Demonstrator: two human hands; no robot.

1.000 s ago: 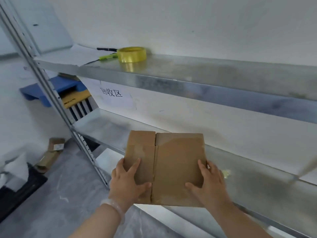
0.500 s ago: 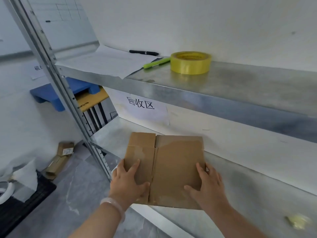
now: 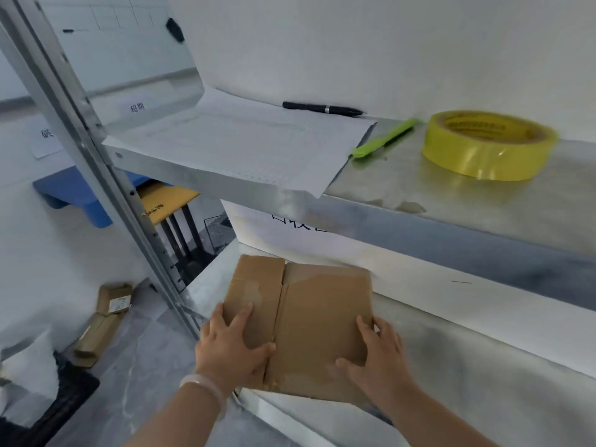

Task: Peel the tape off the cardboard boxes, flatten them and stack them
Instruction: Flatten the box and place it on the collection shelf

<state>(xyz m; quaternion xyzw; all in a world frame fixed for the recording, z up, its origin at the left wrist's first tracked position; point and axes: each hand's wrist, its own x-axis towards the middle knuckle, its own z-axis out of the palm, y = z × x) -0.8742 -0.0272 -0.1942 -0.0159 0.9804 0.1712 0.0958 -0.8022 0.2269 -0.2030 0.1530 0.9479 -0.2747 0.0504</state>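
Head view: a flattened cardboard box (image 3: 317,317) lies on the lower shelf (image 3: 483,366), left hand (image 3: 230,348) and right hand (image 3: 380,358) pressing it, fingers (image 3: 241,320) spread, apparently to hold it flat for stacking.

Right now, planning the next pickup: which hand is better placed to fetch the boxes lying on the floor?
Left, probably. The floor boxes lie left of the shelf post, nearest the left hand. The right hand rests on the flattened box farther right and would have to cross over.
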